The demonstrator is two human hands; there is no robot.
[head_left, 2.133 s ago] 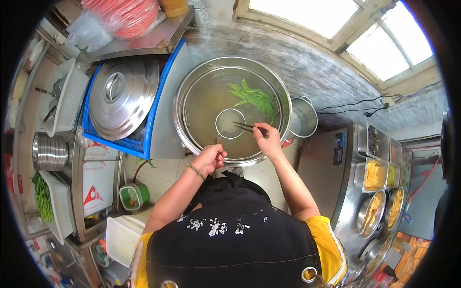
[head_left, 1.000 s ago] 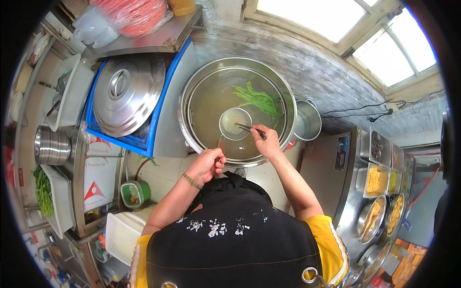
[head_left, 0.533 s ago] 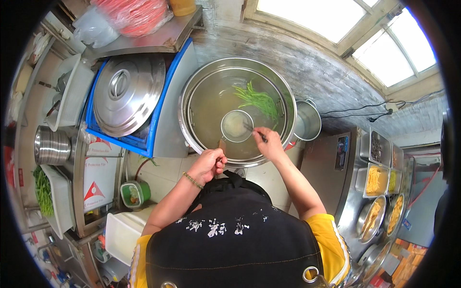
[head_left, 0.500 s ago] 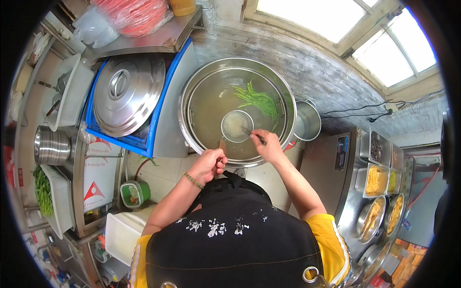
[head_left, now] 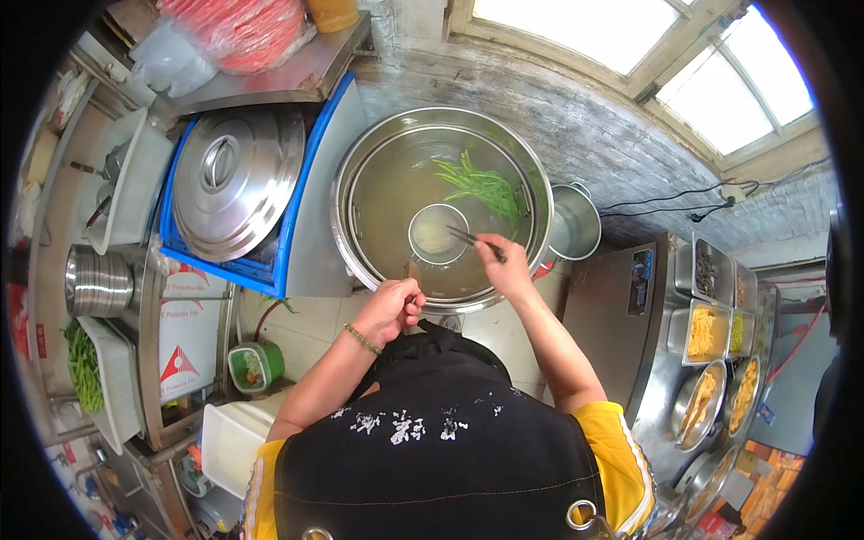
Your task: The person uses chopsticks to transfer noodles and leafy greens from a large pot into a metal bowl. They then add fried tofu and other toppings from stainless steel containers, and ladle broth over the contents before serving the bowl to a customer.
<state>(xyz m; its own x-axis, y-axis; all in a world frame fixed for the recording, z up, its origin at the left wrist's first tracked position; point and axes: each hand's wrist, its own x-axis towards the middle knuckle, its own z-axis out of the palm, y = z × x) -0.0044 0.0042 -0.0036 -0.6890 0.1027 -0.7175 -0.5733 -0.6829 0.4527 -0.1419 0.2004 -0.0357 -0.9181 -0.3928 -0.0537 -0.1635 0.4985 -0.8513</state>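
A large round steel pot (head_left: 339, 225) of cloudy liquid stands in front of me. My left hand (head_left: 391, 310) is closed round the wooden handle of a round strainer (head_left: 411, 245), which sits in the liquid near the pot's front side. Pale, noodle-like strands (head_left: 436, 234) lie inside the strainer. With my right hand (head_left: 506, 268) I grip dark chopsticks (head_left: 462, 235), their tips reaching over the strands in the strainer. Long green vegetable stems (head_left: 481, 187) float at the far right of the pot.
A steel lid (head_left: 236, 180) rests on a blue-edged box to the left. Beside the pot's right side stands a metal bucket (head_left: 576, 225). Food trays (head_left: 702, 331) and bowls line the right counter. Black cables (head_left: 666, 207) run along the wall. A green bin (head_left: 255, 366) is at lower left.
The chopstick tips have shifted slightly left and up over the strainer, and now lie flatter. My right hand has turned slightly. My left hand keeps its grip on the strainer's handle.
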